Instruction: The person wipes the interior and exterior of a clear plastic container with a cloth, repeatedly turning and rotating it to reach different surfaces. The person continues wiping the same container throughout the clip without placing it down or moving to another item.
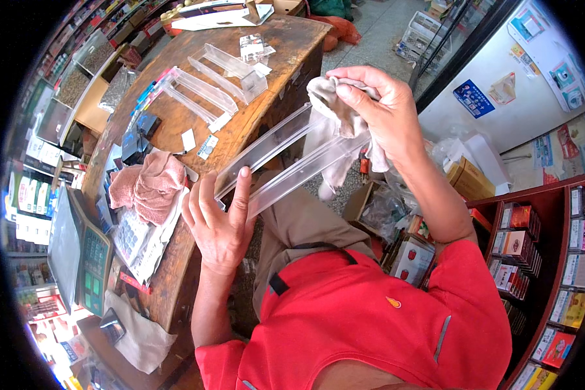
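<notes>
A long clear plastic tray point(292, 178) with two raised side walls slants across my lap, beside the table edge. Its near end is gripped by my left hand point(219, 219), the thumb up along the wall. My right hand point(385, 105) pinches a greyish-white cloth point(339, 119) that drapes over the tray's far end and hides it. Two similar clear plastic trays lie on the wooden table, one point(200, 95) nearer and another point(239, 73) behind it.
On the table point(234, 126) are a pink towel point(148, 185), small cards point(207, 146) and a black box point(139, 136). A digital scale point(90, 263) stands at the left. To my right is a dark red shelf point(548, 273) of small packs. An open carton point(365, 202) holds plastic bags.
</notes>
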`<state>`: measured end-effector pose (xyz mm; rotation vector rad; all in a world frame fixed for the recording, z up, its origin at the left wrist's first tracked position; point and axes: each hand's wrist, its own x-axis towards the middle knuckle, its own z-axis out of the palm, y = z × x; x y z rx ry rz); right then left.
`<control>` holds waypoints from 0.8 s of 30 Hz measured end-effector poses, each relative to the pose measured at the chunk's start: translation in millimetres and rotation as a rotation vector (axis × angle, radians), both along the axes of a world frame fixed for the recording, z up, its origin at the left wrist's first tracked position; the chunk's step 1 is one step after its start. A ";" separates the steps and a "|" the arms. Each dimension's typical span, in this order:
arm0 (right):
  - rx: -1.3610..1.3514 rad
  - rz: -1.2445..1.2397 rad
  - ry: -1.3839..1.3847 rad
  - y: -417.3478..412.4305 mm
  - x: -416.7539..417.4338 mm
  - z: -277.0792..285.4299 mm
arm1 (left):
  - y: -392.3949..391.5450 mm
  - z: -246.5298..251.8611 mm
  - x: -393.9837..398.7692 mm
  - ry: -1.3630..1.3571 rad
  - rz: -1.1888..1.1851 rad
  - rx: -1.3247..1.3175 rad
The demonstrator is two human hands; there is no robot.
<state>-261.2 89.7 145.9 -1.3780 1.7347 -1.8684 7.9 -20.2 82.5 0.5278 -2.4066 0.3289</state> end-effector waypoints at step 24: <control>-0.084 -0.232 -0.068 -12.2 0.5 -13.2 | 6.0 -5.4 -9.5 -0.001 0.047 0.041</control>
